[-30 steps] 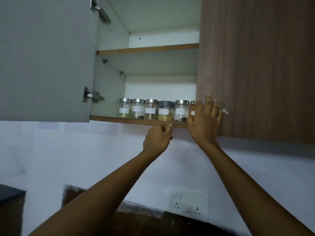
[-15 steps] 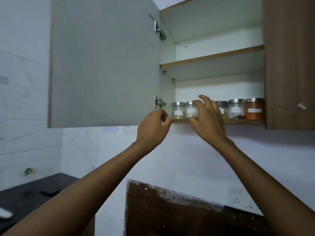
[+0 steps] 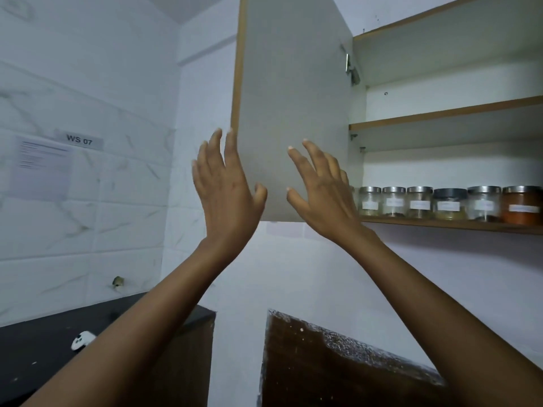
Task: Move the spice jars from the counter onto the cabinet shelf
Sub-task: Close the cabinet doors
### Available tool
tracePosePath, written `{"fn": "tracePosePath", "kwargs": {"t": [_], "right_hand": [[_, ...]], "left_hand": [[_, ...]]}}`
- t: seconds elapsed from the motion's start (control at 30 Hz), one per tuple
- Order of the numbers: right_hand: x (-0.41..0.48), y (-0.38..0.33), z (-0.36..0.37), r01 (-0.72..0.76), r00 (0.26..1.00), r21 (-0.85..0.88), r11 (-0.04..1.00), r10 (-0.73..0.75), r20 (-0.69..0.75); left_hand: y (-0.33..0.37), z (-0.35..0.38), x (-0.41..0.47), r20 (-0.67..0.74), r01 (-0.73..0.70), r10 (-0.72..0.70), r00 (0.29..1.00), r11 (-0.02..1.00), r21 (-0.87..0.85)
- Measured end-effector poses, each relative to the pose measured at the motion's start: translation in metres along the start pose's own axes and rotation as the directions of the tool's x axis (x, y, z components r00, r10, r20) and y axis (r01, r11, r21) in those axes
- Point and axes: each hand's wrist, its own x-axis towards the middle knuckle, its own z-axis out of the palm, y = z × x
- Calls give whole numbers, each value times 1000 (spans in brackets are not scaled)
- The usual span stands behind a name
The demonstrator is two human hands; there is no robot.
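1. Fingers first: the left hand (image 3: 226, 195) is holding its fingers straight and fanned out, up against the free edge of the cabinet door (image 3: 293, 83). The right hand (image 3: 320, 195) is spreading its fingers wide over the door's face. Neither is holding anything, and I can't tell if they're actually pressing on the door or just hovering.
2. The spice jars (image 3: 446, 202) are sitting in a neat upright row at the front of the lower shelf (image 3: 440, 225), just right of the right hand. I'm not seeing any jar on the bit of counter (image 3: 44, 348) in view, only a small white gadget (image 3: 83, 339).
3. Handling guess: small clear jars with metal lids, probably light but smooth and breakable. I'd be wrapping fingers round the body, not pinching the lid.
4. Versus half a second ago: the left hand was curled at the door's bottom corner and the right was in front of the jars. Both are now opened up and over on the door, and the view is swinging left.
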Motion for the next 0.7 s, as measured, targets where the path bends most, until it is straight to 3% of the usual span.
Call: {"fn": "tracePosePath", "kwargs": {"t": [0.1,0.23,0.37,0.53,0.7], "right_hand": [[21,-22,0,62,998,-14,998,-62,6],[46,-44,-3,104,995,-24,994,-104,-7],[69,-58,-9,115,992,-73,991,-119,-39],[91,-62,-21,107,990,-187,977,-123,-76],[98,-49,-28,182,981,-346,920,-195,-2]], "left_hand": [[-18,7,-1,119,152,-134,984,976,-157],[-25,19,-5,239,377,-303,923,841,-388],[-29,19,-10,203,393,-337,919,805,-445],[-24,12,-17,191,313,-255,948,857,-410],[-1,8,-26,167,272,-220,961,863,-426]]}}
